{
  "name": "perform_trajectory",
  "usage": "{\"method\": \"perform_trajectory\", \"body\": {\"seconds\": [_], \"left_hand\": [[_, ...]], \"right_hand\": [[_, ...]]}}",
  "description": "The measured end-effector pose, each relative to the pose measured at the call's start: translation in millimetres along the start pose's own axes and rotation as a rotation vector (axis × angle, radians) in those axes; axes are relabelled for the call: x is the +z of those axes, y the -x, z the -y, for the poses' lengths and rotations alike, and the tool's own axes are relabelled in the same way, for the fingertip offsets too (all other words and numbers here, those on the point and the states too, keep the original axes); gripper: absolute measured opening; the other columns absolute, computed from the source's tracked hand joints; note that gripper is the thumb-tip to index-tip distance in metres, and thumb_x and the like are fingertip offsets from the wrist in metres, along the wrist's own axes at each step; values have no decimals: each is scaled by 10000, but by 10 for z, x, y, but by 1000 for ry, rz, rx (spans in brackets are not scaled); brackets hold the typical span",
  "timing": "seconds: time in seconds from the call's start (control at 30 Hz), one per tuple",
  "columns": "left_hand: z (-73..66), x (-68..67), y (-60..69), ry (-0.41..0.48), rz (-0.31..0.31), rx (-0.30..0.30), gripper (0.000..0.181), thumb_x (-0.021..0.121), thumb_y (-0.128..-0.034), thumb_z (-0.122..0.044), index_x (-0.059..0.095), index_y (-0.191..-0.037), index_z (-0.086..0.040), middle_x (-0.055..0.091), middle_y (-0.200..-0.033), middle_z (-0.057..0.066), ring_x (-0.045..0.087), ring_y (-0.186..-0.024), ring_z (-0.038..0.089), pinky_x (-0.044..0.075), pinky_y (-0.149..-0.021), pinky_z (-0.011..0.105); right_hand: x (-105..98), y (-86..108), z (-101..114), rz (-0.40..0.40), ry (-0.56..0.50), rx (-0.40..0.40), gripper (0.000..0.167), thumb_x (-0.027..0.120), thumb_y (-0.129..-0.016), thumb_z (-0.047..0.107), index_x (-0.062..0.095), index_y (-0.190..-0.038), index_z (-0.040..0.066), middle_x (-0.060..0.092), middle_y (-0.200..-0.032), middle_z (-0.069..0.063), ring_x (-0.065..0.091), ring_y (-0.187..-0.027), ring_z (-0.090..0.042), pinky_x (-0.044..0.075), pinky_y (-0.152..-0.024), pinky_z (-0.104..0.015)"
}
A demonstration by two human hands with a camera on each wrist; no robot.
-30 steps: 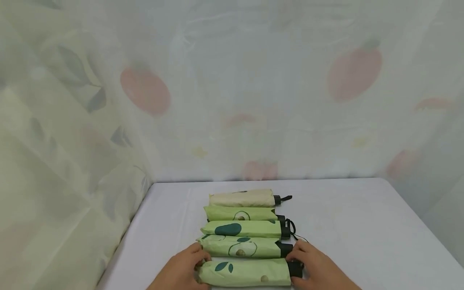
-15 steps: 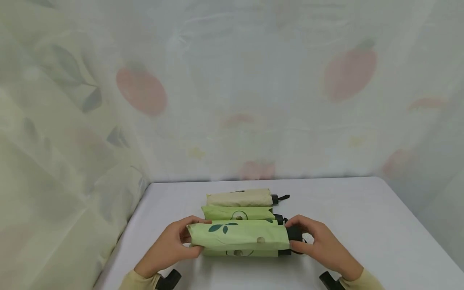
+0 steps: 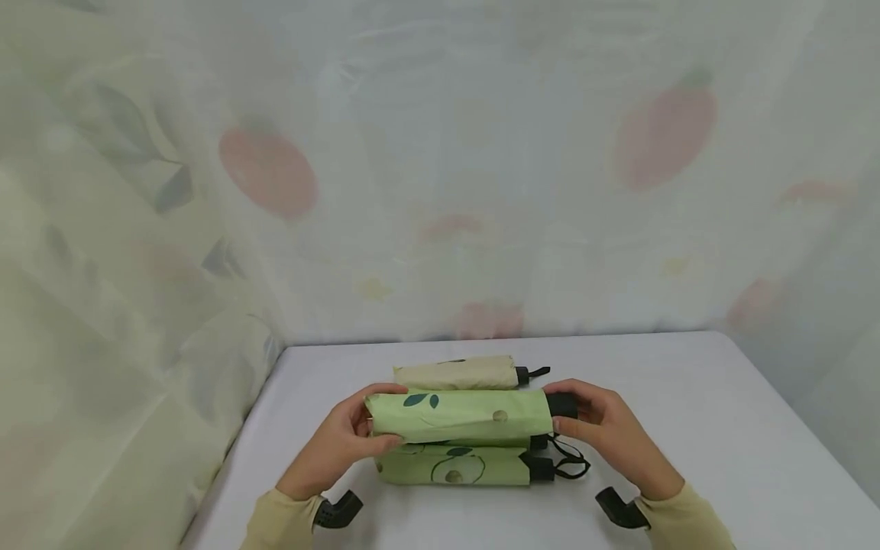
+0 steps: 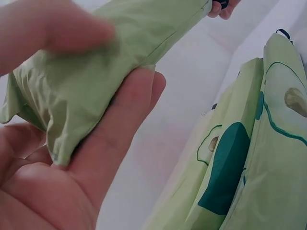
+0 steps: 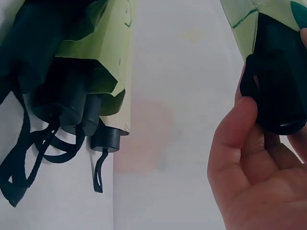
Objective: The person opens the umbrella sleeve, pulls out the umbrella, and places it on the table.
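A folded light green umbrella (image 3: 461, 417) with dark leaf prints is held level between both hands, above the row of other umbrellas. My left hand (image 3: 341, 437) grips its cloth end, thumb on the near side; the left wrist view shows fingers beneath the gathered cloth (image 4: 84, 81). At the other end my right hand (image 3: 615, 434) holds the black handle (image 5: 283, 79) between thumb and fingers. Below and nearer lies a green umbrella with an avocado print (image 3: 481, 467). Further green umbrellas are mostly hidden behind the held one in the head view.
At the back of the row lies a cream umbrella (image 3: 457, 374), its strap pointing right. Black handles and looped wrist straps (image 5: 19, 148) stick out at the row's right end. They lie on a white table (image 3: 687, 428); patterned curtains (image 3: 440, 168) surround its back and sides.
Both hands have lifted the nearest umbrella off the table and carried it away from me over the row. Over the last half second it has moved further toward the back.
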State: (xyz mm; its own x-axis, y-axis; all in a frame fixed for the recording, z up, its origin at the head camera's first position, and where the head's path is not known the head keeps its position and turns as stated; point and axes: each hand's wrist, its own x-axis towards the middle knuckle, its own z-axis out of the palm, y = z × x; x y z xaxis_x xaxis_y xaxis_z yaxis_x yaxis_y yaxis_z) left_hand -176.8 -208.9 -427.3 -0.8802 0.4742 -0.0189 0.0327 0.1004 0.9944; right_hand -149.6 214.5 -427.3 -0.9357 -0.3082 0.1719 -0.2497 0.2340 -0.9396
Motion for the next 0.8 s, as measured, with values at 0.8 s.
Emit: {"method": "perform_trajectory", "body": {"seconds": [0.8], "left_hand": [[33,1,-2,-26,-121,-54,577,891,-916,-187,651,-1441,-208,710,-1317,125,730,-1036,178,634,-866,330]], "right_hand": [[-24,-17,-62,9,-158,85,345,712,-1024,92,630,-1343,-10,739,-1145,-73,765,-949,-224,647,-887,-349]]}}
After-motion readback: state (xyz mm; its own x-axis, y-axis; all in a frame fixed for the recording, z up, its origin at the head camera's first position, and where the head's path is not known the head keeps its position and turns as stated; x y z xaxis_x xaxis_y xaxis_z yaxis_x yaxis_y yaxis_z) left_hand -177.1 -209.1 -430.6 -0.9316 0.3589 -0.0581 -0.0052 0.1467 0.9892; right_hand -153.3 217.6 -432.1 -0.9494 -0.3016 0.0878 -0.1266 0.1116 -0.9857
